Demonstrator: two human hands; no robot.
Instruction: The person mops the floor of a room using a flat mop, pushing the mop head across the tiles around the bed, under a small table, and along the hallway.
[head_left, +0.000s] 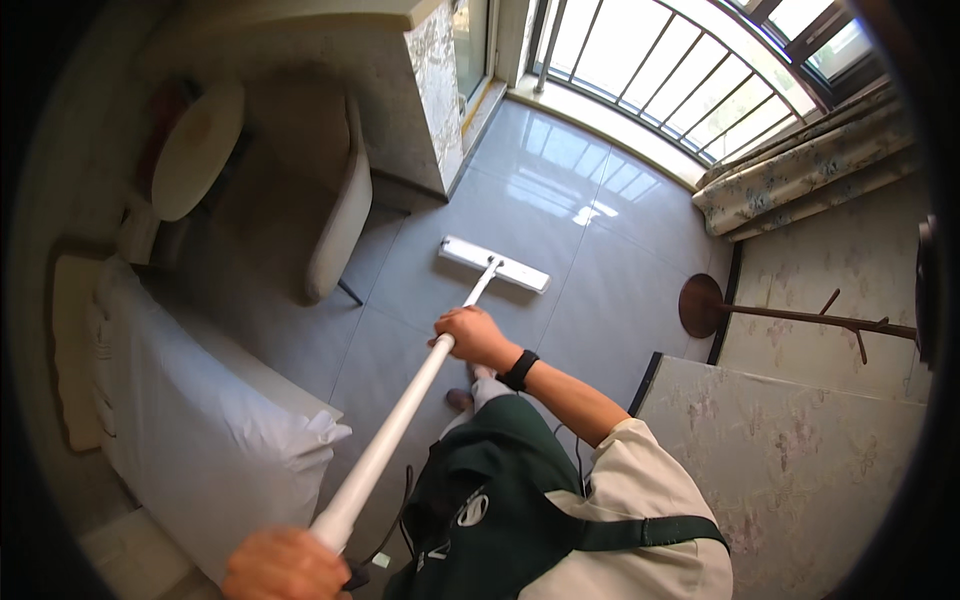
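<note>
A white flat mop is held in both my hands, its long pole (397, 416) slanting away from me across the view. My left hand (285, 566) grips the thick near end of the pole and looks slightly blurred. Farther down, my right hand (474, 335) is wrapped around the pole, with a black band on its wrist. The flat rectangular mop head (495, 264) is on the grey tiled floor (450, 217), joined to the pole near its middle. The underside of the mop head is hidden.
An upholstered chair (337, 217) and a bed with white bedding (217, 405) stand to the left. On the right are a wooden coat stand (701, 306), a floral curtain (802, 172) and a papered wall (795, 450). A barred window (660, 75) is ahead. A dark cord (394, 517) hangs near me.
</note>
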